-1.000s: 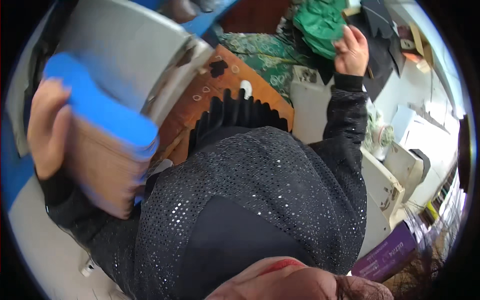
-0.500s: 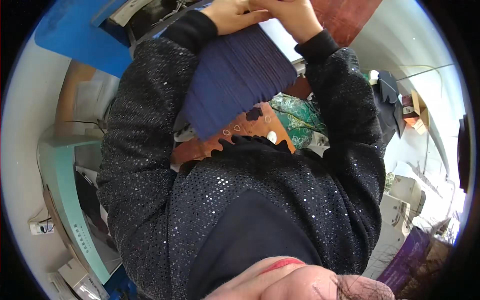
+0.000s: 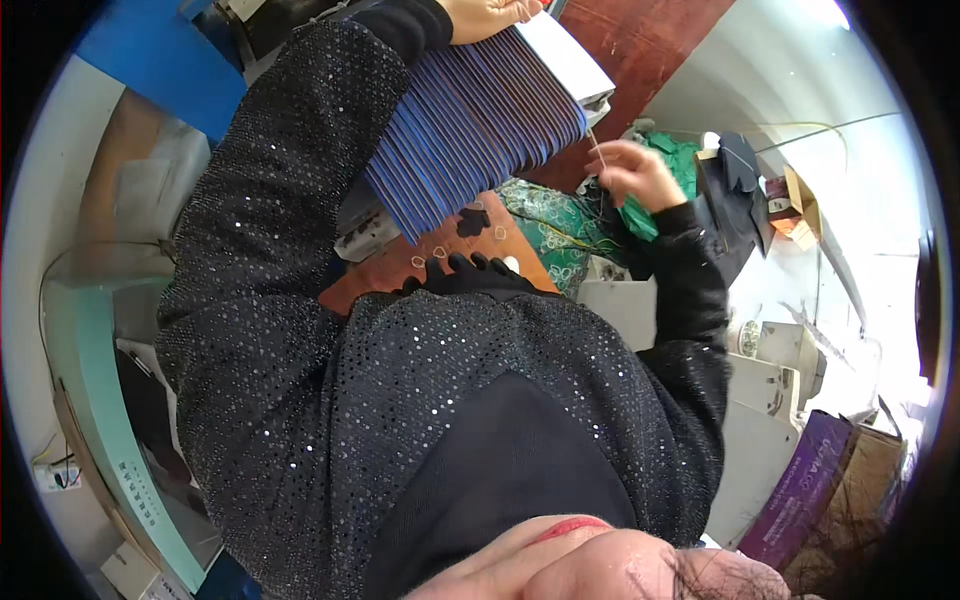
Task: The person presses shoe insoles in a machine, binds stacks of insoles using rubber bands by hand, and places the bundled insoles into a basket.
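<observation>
Head view: bare left hand (image 3: 490,15) at the upper edge, partly cropped, fingers curled at the far side of the stack; whether it grips or only steadies, cannot tell. Bare right hand (image 3: 640,175) just off the stack's near right corner, blurred, fingers half bent, a thin pale strand (image 3: 597,150) running to them from that corner; whether they pinch it, cannot tell. The fanned stack of thin, flat, blue-edged brown sheets (image 3: 470,130) lies beside the black sequinned left sleeve (image 3: 330,110), over a white hard-edged block (image 3: 570,55). Loose pale rings (image 3: 500,233) lie on the orange-brown board (image 3: 515,245) below. Handling, by judgement: each sheet light and bendy, the bundle moderately heavy; smooth faces probably slide, so the fan may spread or slump. Unlikely to be fragile, though edges could crease. Best hold: both ends, palms squeezing the outer sheets together, fingers supporting beneath.
</observation>
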A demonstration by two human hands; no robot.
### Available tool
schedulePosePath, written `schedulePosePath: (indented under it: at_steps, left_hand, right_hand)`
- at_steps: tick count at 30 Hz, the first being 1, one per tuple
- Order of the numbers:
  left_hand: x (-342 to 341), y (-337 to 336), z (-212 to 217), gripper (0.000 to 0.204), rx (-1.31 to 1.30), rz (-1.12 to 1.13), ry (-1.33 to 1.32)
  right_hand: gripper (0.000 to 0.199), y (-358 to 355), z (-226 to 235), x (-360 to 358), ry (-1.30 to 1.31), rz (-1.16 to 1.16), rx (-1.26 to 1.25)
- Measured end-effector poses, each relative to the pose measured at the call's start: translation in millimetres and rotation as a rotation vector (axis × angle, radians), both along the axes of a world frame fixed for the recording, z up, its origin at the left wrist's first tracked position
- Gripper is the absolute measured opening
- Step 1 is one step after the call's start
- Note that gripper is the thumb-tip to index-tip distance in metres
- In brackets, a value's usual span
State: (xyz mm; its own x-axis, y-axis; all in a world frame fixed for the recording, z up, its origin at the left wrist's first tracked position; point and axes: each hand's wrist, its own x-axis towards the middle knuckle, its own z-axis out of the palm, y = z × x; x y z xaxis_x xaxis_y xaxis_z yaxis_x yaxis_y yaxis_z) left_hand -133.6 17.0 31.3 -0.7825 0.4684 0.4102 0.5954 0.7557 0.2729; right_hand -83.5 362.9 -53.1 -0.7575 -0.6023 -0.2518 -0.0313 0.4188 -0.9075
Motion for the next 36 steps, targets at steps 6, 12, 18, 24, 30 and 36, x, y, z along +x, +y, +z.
schedulePosePath:
  at_steps: [6, 12, 18, 24, 30, 36]
  left_hand:
    - [2.3, -0.8, 2.7, 0.032, -0.126, -0.018, -0.007]
    - [0.8, -0.8, -1.7, 0.033, -0.107, -0.049, 0.024]
    - [-0.5, 0.9, -2.6, 0.034, -0.090, -0.058, -0.012]
    - [-10.9, 5.0, -2.1, 0.029, -0.068, -0.081, -0.058]
    - [-21.9, 6.1, -5.3, 0.024, -0.031, -0.106, -0.103]
    - [-21.3, 6.5, -4.0, 0.020, 0.064, -0.078, -0.260]
  right_hand:
    - [0.106, -50.1, -49.4, 85.6, -0.390, 0.159, -0.528]
    - [0.035, -100.1, -15.2, 142.6, 0.065, 0.378, -0.422]
    - [0.054, -155.4, -8.6, 182.0, 0.433, 0.541, -0.449]
    - [0.074, -182.6, 10.1, 197.6, 0.105, 0.605, -0.510]
    - [0.073, -233.4, 33.2, 205.1, -0.017, 0.349, -0.437]
    - [0.018, -241.2, 73.8, 146.8, 1.067, 0.735, -0.167]
